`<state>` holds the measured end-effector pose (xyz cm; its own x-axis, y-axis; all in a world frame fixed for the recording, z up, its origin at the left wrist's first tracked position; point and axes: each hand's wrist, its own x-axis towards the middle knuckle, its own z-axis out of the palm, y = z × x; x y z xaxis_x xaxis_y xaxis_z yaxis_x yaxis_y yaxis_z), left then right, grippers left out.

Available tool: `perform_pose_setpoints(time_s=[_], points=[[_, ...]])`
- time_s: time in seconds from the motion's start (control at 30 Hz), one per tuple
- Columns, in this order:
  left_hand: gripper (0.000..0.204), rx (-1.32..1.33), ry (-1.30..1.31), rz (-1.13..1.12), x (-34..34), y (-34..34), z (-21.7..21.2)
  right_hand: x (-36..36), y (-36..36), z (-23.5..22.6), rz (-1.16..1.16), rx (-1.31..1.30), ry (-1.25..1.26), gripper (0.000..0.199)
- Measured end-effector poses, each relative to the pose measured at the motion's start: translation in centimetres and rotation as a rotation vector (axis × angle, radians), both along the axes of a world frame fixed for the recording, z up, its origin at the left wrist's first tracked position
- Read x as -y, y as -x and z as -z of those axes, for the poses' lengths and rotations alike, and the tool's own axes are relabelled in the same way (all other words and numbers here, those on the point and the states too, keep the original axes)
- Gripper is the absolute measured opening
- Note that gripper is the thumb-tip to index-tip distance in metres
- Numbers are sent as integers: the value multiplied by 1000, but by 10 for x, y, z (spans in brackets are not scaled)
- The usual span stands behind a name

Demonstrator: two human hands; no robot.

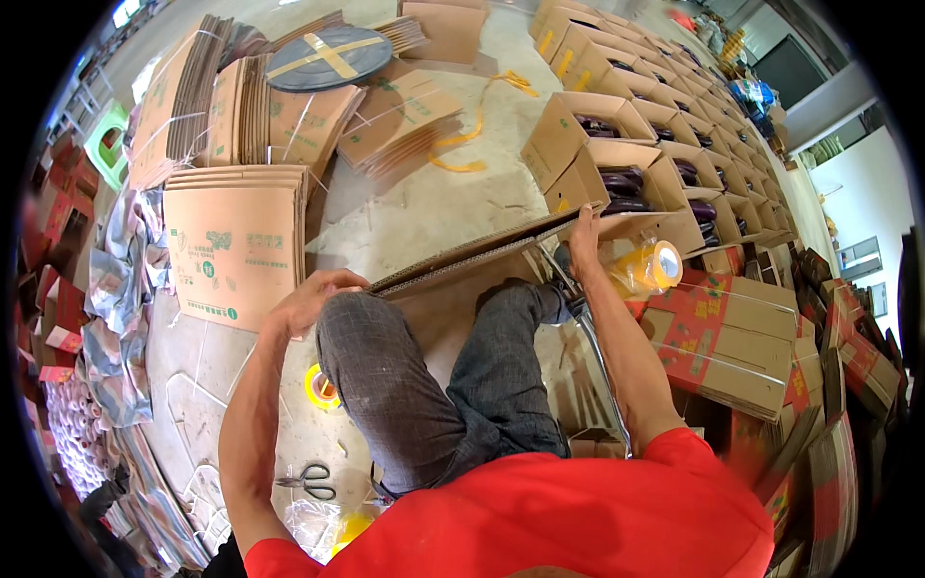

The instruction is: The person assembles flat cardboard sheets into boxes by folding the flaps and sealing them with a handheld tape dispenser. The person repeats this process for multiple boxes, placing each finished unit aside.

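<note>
Your left hand (321, 297) at eleven o'clock and right hand (583, 246) at one each have a closed grip on the corrugated cardboard (472, 252) at twelve. Support both ends evenly, clear of the eggplant carton (575, 186) toward one o'clock.

Carton (472, 258) out before the knees (361, 323)!
Cardboard stack (236, 246) left, eggplants (624, 183) in boxes (665, 227) right, scissors (302, 482) on the floor (361, 222).

Pale concrete floor (381, 217), green plastic stool (113, 125) at left, white wall (858, 197) at right.
</note>
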<state>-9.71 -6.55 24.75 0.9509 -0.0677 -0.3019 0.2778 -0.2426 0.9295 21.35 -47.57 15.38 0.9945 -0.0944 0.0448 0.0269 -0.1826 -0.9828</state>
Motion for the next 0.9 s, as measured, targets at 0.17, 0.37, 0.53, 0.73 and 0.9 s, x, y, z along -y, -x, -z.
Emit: perform_pose_setpoints(time_s=[0.17,0.37,0.53,0.73,0.9], points=[[35,48,-145,-24,-4,5,-6,-35,49,-28,59,-73,-107,59],[34,283,-631,41,-5,-5,-6,-21,13,-34,-217,-472,-18,51],[21,400,-843,141,12,-44,-21,-12,-14,-45,-261,-506,147,44],[19,566,-936,-261,-17,-44,-6,-46,32,-113,-722,43,854,42],[41,306,-1021,-359,-32,-63,-7,-88,46,-120,-781,62,1073,47]])
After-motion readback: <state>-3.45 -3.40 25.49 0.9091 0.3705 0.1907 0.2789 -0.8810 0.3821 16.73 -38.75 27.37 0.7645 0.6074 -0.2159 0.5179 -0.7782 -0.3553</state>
